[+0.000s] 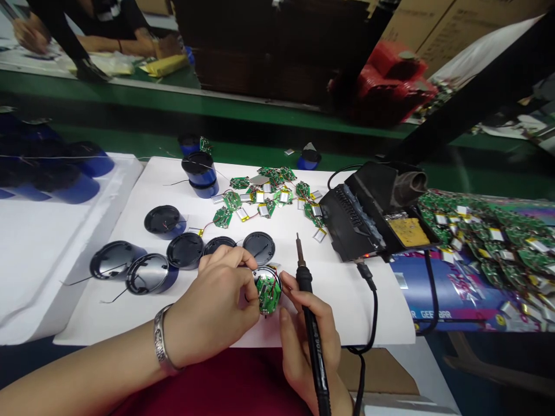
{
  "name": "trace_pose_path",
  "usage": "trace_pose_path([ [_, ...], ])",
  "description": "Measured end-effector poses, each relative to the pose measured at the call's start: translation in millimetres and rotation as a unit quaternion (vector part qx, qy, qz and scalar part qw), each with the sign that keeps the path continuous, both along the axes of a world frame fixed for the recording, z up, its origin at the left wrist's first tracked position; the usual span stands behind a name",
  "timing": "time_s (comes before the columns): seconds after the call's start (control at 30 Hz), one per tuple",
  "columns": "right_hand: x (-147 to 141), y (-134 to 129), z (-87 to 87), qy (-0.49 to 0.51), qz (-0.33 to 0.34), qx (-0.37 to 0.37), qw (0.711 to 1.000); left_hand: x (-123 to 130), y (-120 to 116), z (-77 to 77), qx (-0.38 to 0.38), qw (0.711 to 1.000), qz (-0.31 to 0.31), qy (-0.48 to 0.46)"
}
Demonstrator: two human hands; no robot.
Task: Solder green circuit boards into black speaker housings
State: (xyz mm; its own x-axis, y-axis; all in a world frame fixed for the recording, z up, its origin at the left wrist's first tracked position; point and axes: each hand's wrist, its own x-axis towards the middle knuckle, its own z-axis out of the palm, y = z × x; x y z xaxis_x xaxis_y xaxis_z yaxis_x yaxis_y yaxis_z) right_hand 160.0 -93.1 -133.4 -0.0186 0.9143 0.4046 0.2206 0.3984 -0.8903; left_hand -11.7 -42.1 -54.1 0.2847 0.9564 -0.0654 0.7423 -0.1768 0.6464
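Observation:
A green circuit board (269,293) with red and black wires sits at the mouth of a round dark cup (262,271), close to the front of the table. My left hand (217,306), a silver bracelet at its wrist, has thumb and forefinger closed at the board's left edge. Across my right hand (310,335) lies a black soldering iron (306,280), its tip pointing up and away from me. My right fingertips are beside the board's right side. How much of the cup my right hand supports is hidden.
Several blue cups with black tops (165,222) stand left of my hands. Beyond lie boards with small silver batteries (260,196). A black soldering station (355,214) with a yellow sponge (407,231) stands right, its cable (375,312) running forward. A co-worker's arms (117,43) show behind.

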Motion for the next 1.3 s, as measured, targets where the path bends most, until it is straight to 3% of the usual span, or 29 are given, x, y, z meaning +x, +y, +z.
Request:
trace_pose_path([
  [0.23,0.8,2.2,14.7,-0.059,0.023,0.033,0.997,-1.1,0.2,1.1,-0.018,1.0,-0.007,0.005],
  [0.37,3.2,7.3,15.9,-0.093,0.044,0.077,0.992,-2.3,1.0,3.2,-0.03,0.999,-0.011,0.013],
  [0.6,2.2,9.5,14.9,-0.088,0.033,0.071,0.993,-7.5,2.4,8.0,-0.045,0.998,-0.038,0.008],
  [0.9,1.1,8.9,16.6,-0.09,0.022,0.06,0.994,-13.7,-1.7,2.0,0.007,0.998,-0.058,-0.009],
  [1.17,-0.2,8.5,16.5,-0.088,0.012,0.072,0.993,-6.0,-7.0,0.6,0.024,0.999,-0.038,0.002],
  [1.3,0.0,10.0,15.3,-0.094,0.006,0.093,0.991,-9.0,-11.4,-3.3,0.087,0.995,-0.051,-0.004],
])
